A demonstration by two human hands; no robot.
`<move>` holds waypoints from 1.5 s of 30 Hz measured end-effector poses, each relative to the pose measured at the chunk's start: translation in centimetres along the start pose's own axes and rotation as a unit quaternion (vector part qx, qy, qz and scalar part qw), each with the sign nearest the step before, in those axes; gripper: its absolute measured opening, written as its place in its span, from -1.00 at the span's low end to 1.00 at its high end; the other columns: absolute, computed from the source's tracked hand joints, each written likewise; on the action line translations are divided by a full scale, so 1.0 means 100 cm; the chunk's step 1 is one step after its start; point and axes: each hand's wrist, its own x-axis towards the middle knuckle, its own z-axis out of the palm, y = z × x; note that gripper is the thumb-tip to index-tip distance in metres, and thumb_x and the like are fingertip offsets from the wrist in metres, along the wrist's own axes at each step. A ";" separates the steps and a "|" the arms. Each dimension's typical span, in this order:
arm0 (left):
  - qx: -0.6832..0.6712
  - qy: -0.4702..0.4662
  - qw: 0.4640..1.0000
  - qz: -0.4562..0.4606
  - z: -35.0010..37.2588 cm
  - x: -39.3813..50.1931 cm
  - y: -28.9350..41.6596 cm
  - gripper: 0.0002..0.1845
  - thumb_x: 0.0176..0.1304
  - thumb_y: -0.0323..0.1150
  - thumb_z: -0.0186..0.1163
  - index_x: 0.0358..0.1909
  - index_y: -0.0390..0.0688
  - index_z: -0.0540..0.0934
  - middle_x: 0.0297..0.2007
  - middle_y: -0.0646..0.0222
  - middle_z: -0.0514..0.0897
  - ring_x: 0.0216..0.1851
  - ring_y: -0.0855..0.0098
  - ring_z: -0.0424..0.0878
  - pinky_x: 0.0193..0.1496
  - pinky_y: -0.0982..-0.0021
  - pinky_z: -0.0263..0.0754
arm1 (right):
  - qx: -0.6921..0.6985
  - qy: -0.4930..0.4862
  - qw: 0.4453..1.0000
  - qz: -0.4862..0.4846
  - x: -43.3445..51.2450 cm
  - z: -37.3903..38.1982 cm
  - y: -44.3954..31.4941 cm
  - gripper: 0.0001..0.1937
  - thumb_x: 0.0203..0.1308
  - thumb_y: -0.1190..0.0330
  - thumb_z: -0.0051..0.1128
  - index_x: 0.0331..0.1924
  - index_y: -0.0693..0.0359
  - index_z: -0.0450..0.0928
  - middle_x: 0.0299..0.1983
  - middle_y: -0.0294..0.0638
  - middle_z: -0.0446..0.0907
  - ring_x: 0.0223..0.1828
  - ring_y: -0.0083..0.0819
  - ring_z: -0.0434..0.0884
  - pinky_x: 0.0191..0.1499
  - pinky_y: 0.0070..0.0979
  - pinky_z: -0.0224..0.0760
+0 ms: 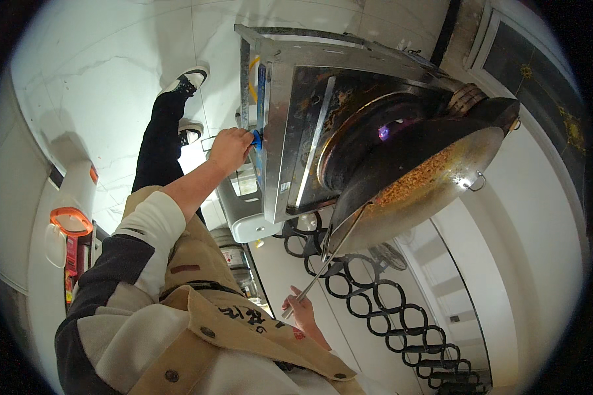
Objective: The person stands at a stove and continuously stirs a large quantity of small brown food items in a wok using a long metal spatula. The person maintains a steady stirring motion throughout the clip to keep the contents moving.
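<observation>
On the left, my left hand [231, 148] grips the blue knob [257, 139] on the front of a steel gas stove [279, 143]. In my right hand [302, 310] is the end of a long metal handle [321, 274], whose far part reaches into a large wok [474, 163]; the tool's head is hidden. Browned, crumbly food [415, 177] lies in the wok, which stands over the burner ring [328, 163] and looks steeply slanted in this view. A small purple-blue flame [384, 132] shows beneath its dark outer side.
A black rack of linked rings [363, 269] runs below the wok. Several large clear bottles [237, 256] stand beyond my apron [202, 261]. At left is a white container with an orange-rimmed opening [71, 221]. My shoes [191, 79] are on the tiled floor [113, 64] beside the stove.
</observation>
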 end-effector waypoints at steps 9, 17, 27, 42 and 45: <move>0.006 -0.004 1.000 -0.019 -0.002 -0.003 0.003 -0.70 0.14 -0.37 0.43 -0.09 -0.15 0.65 -0.16 0.18 0.71 -0.07 0.06 0.69 0.01 0.05 0.56 | 0.042 0.037 0.998 -0.019 0.000 0.005 -0.002 -0.39 0.53 0.46 0.17 0.54 0.42 0.22 -0.29 -0.19 0.66 -0.30 -0.43 0.67 -0.21 -0.42 0.62; -0.329 -0.121 0.929 -0.121 -0.021 -0.117 0.111 -0.55 0.32 -0.17 0.44 0.07 -0.29 0.66 -0.07 0.05 0.72 -0.03 0.00 0.71 0.05 0.08 0.61 | 0.063 0.051 0.993 -0.091 0.022 -0.009 0.040 -0.37 0.49 0.41 0.24 0.53 0.43 0.26 -0.27 -0.17 0.67 -0.33 -0.44 0.67 -0.25 -0.44 0.62; -0.446 -0.141 0.874 -0.128 -0.057 -0.129 0.260 -0.57 0.67 -0.10 0.09 0.00 -0.32 0.68 -0.21 0.46 0.69 -0.21 0.53 0.54 -0.08 0.44 0.45 | 0.075 0.117 0.957 -0.253 0.028 -0.005 0.059 -0.74 0.51 0.31 0.22 0.09 0.30 0.59 -0.50 -0.34 0.55 -0.58 -0.60 0.49 -0.51 -0.50 0.43; -0.482 -0.066 0.854 -0.186 -0.051 -0.113 0.301 -0.58 0.69 -0.07 -0.03 -0.19 -0.17 0.64 -0.44 0.39 0.62 -0.56 0.52 0.42 -0.55 0.40 0.26 | 0.221 0.027 0.898 -0.379 -0.046 0.048 0.058 -0.67 0.52 0.38 0.10 0.26 0.32 0.53 -0.48 -0.35 0.48 -0.60 -0.60 0.45 -0.56 -0.53 0.31; -0.460 -0.078 0.862 -0.197 -0.066 -0.117 0.310 -0.58 0.71 -0.07 -0.03 -0.22 -0.14 0.64 -0.42 0.42 0.62 -0.54 0.54 0.41 -0.55 0.41 0.27 | 0.257 -0.016 0.885 -0.389 -0.054 0.052 0.068 -0.71 0.51 0.32 0.13 0.16 0.30 0.54 -0.48 -0.31 0.52 -0.59 -0.58 0.49 -0.54 -0.51 0.40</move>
